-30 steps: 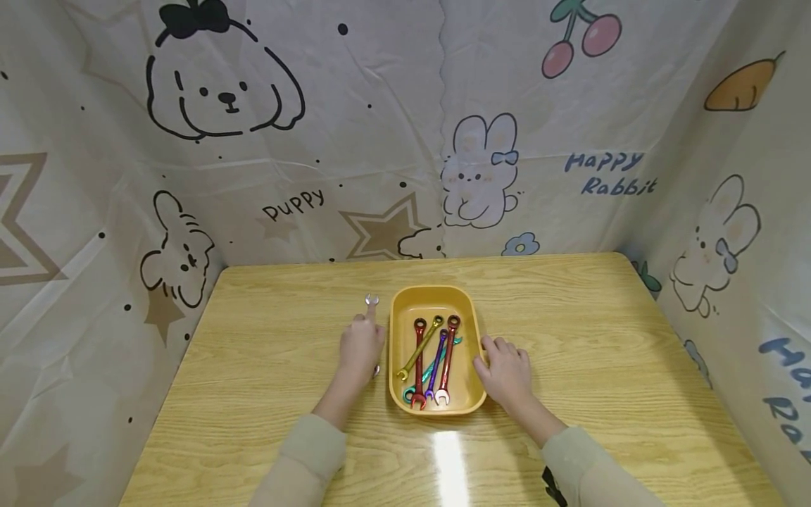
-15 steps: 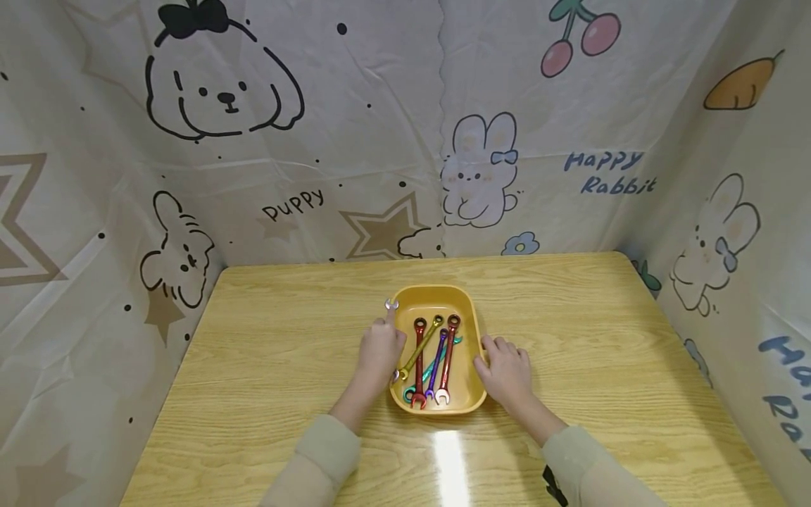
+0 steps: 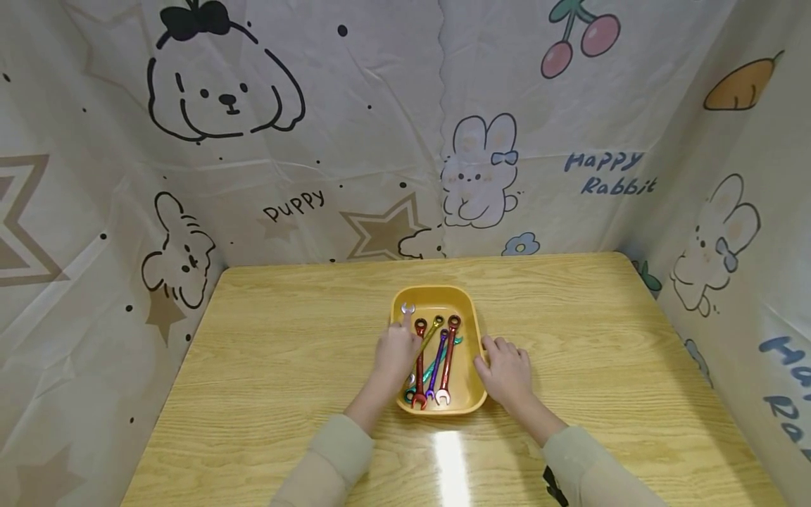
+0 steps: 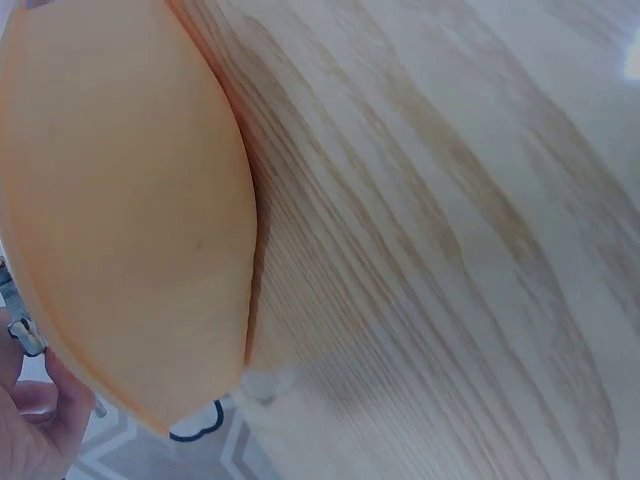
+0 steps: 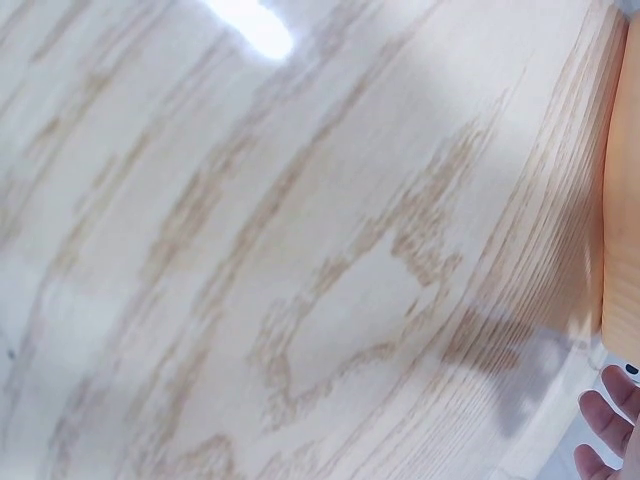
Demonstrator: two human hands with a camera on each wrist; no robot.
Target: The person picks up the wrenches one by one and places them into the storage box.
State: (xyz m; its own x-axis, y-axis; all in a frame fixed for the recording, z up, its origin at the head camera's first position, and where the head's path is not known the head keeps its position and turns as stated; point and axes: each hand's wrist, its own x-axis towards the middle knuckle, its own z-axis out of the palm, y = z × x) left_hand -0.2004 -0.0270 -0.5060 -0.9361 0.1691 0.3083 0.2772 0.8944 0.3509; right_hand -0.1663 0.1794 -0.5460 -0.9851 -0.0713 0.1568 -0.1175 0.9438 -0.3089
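A silver combination wrench (image 3: 408,308) is gripped in my left hand (image 3: 395,352), over the left side of a yellow tray (image 3: 470,384). Its open end sticks out past the fingertips; the hand covers the middle. Inside the tray lie two red wrenches (image 3: 448,362), a gold wrench (image 3: 433,332) partly behind the left hand, a purple wrench (image 3: 438,362) and a teal wrench (image 3: 457,341). My right hand (image 3: 507,370) rests at the tray's right rim, fingers loosely bent. In the left wrist view, the tray wall (image 4: 130,200) hides part of the left hand (image 4: 40,420).
The tray stands on a wood-grain table (image 3: 570,303). A printed cloth (image 3: 380,141) with cartoon animals hangs behind it and on both sides. A bright light reflection lies on the tabletop in front of the tray.
My left hand has carried the silver wrench rightward from beside the tray, across its left rim, to over the inside. The right hand and the tray have stayed put.
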